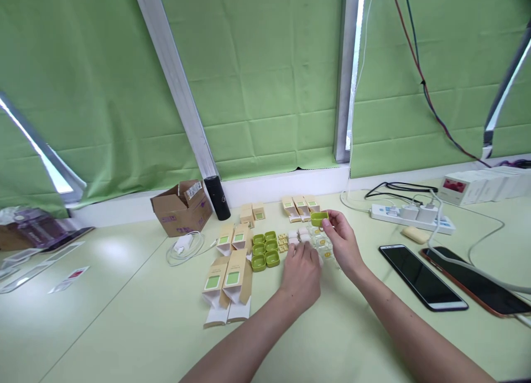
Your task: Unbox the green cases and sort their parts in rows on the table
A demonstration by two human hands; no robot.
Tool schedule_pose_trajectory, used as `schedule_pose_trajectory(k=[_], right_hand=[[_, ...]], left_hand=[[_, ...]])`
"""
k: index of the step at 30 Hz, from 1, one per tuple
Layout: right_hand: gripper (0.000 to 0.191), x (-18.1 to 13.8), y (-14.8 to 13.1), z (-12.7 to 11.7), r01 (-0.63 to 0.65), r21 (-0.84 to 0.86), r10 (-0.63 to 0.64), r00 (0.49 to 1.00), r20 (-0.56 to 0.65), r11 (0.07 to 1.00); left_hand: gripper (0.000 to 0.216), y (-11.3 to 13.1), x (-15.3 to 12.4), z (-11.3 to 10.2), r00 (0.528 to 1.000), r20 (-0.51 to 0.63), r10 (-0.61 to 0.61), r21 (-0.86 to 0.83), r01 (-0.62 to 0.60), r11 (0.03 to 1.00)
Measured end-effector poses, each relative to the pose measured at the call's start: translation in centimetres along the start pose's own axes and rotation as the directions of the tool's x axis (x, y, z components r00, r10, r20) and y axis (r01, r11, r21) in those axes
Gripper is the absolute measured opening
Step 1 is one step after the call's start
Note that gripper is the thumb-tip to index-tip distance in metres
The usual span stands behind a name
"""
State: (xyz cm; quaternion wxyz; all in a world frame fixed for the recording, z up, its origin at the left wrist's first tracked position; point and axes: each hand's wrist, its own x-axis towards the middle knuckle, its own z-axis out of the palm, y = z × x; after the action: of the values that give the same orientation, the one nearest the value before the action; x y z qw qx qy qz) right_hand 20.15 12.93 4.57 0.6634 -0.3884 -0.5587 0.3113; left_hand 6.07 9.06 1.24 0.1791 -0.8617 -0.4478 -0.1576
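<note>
My right hand (pixel 342 240) is raised and pinches a small green tray (pixel 319 219) by its right side. My left hand (pixel 302 271) reaches down over a cluster of small white pieces (pixel 293 235); its fingers are bent together, and what lies under the fingertips is hidden. Clear plastic cases with yellow marks (pixel 322 242) lie between and behind the two hands. To the left are small yellow pieces (pixel 282 242) in a column. Beside them several green trays (pixel 264 251) stand in two columns.
Opened kraft boxes (pixel 232 275) lie left of the trays, more kraft boxes (pixel 299 207) behind. A cardboard box (pixel 181 207) and black bottle (pixel 217 198) stand at the back. Two phones (pixel 423 277), a power strip (pixel 412 217) and cables are at right.
</note>
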Motion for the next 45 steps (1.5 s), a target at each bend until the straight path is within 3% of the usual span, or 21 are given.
schedule_pose_trajectory(k=[7,14,19,27,31,37,45], right_hand=[[0.048,0.0,0.2,0.0,0.007,-0.017,-0.007,1.0,-0.006,1.0],[0.048,0.0,0.2,0.1,-0.019,0.006,0.019,1.0,0.001,1.0],[0.047,-0.1,-0.1,0.1,-0.038,0.048,0.038,0.999,0.004,0.998],[0.042,-0.3,-0.5,0.3,-0.053,0.106,0.052,0.999,0.011,0.993],[0.043,-0.5,-0.6,0.4,-0.065,0.116,0.064,0.998,0.015,0.991],[0.045,-0.6,-0.3,0.5,-0.076,0.104,0.074,0.997,0.025,0.992],[0.047,-0.9,0.0,0.8,-0.076,0.053,0.074,0.996,0.047,0.996]], left_hand=[[0.052,-0.6,0.2,0.2,0.998,0.061,-0.005,0.034,0.003,0.999],[0.044,-0.4,0.4,0.3,0.999,0.054,0.002,0.032,-0.004,0.999],[0.063,-0.9,0.0,-0.5,0.999,0.017,-0.043,-0.021,0.044,0.999],[0.031,-3.4,-1.3,-2.9,0.981,-0.034,-0.192,-0.107,0.188,0.976],[0.032,-4.1,-1.5,-2.2,0.983,0.0,-0.185,-0.091,0.184,0.979],[0.015,-4.5,-1.3,-0.6,0.98,0.015,-0.2,-0.086,0.2,0.976],[0.016,-4.7,-0.7,-0.7,0.978,0.028,-0.209,0.013,0.208,0.978]])
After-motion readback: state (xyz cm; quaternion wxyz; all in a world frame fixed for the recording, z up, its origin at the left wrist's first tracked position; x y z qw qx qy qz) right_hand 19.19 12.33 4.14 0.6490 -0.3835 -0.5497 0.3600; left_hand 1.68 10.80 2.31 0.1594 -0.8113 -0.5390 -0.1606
